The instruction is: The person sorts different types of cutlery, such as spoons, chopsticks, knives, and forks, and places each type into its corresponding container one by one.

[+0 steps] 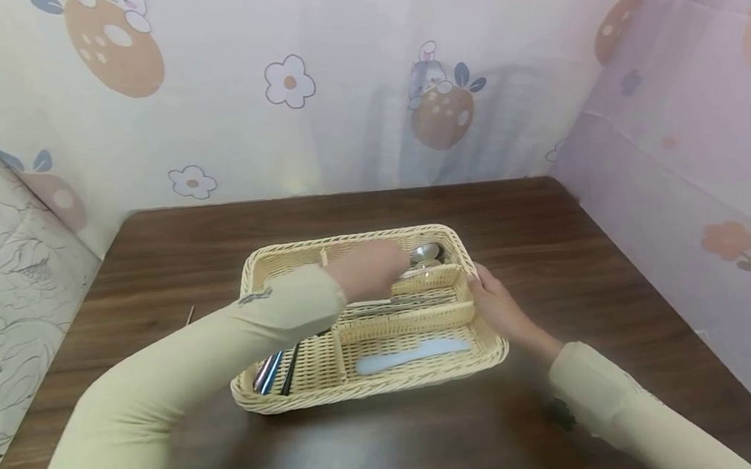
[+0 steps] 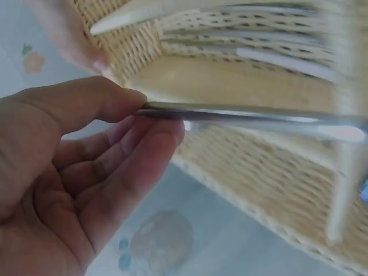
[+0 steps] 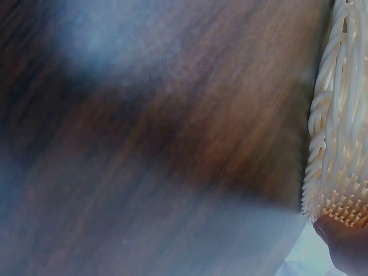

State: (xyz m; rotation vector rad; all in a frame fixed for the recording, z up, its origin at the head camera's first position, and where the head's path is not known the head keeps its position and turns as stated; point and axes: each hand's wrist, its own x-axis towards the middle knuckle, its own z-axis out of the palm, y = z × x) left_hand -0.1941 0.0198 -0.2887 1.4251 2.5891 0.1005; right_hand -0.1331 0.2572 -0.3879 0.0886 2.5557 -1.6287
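Note:
A cream woven basket (image 1: 372,393) with dividers lies on the table in the head view. My left hand (image 1: 372,268) reaches over its far compartment. Thumb and fingers of that hand (image 2: 109,155) pinch a slim silver utensil (image 2: 247,117) in the left wrist view; what kind it is I cannot tell. Right of the hand, shiny spoons (image 1: 426,252) lie in the far right compartment. My right hand (image 1: 503,309) grips the basket's right rim, thumb over the edge. In the right wrist view, part of this hand (image 3: 348,247) shows at the basket's corner.
Slim silver utensils (image 1: 398,305) fill the middle compartment. In the near one lies a whitish flat utensil (image 1: 413,355); dark and blue handles (image 1: 271,374) lie at the near left. A thin stick (image 1: 190,315) shows beyond the left sleeve. Printed cloth (image 1: 340,133) hangs behind the dark table (image 1: 535,220).

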